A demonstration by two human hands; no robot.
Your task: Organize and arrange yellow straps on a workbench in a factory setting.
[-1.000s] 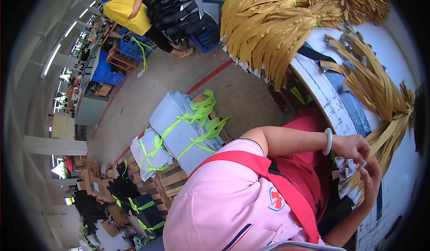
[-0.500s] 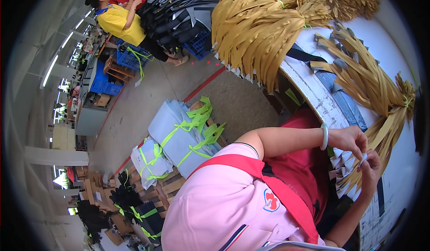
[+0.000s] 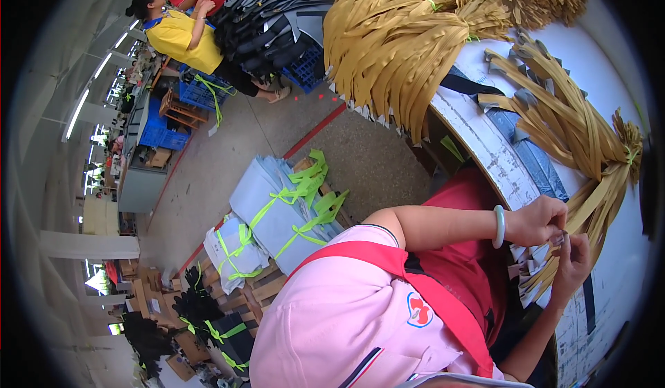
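My left hand, with a pale green bangle at its wrist, is closed in a pinch at the table's near edge. My right hand pinches too, its fingertips meeting the left ones. Between them shows a small whitish piece, too small to name. Beneath and beside both hands lies a bundle of long tan strips with pale ends, gathered by a green tie. More tan strips fan out on the white tabletop beyond the left hand.
A large heap of tan strips hangs over the table's far edge. On the floor to the left, tied pale-blue sheet bundles rest on a wooden pallet. Black bundles lie nearby. Two people stand beside black material and blue crates.
My fingertips have shifted slightly and closed in on each other, so less of the whitish piece shows. The person in red has moved their hands. The strips have stayed put.
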